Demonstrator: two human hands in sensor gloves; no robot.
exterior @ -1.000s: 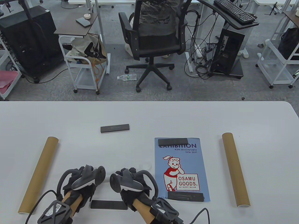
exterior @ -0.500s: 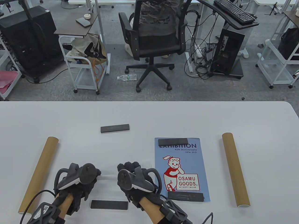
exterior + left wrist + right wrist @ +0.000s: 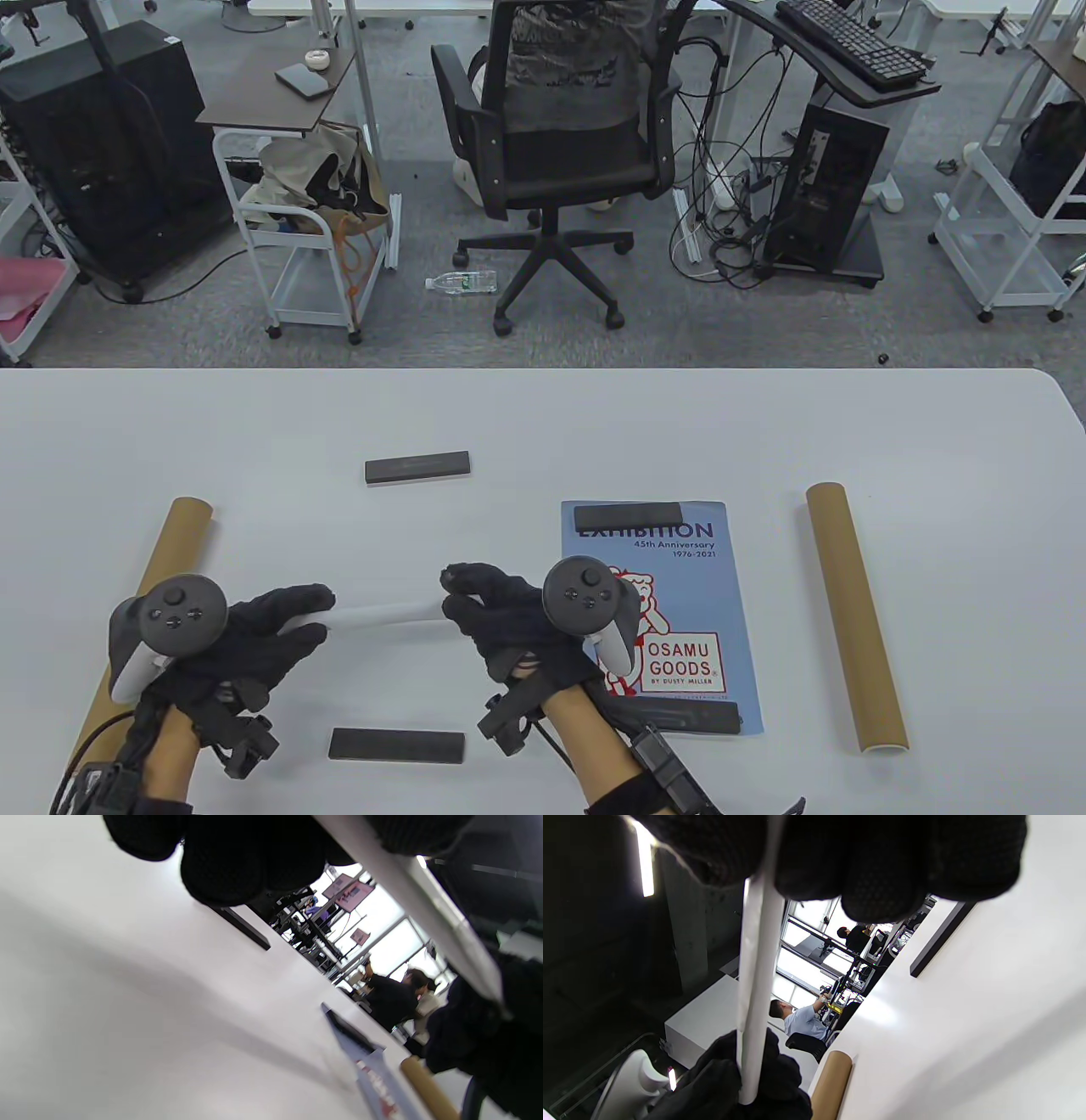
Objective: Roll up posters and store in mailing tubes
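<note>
White table (image 3: pixel 543 416) carries your work: your left hand (image 3: pixel 254 632) and right hand (image 3: pixel 501 615) each grip one end of the rolled poster (image 3: pixel 386 613), holding it tight beside the left mailing tube (image 3: pixel 144 611).

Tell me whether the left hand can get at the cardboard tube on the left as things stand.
Probably not yet: the left hand lies right beside the left tube, nothing between, but it holds one end of the rolled white poster, whose other end the right hand holds.
</note>
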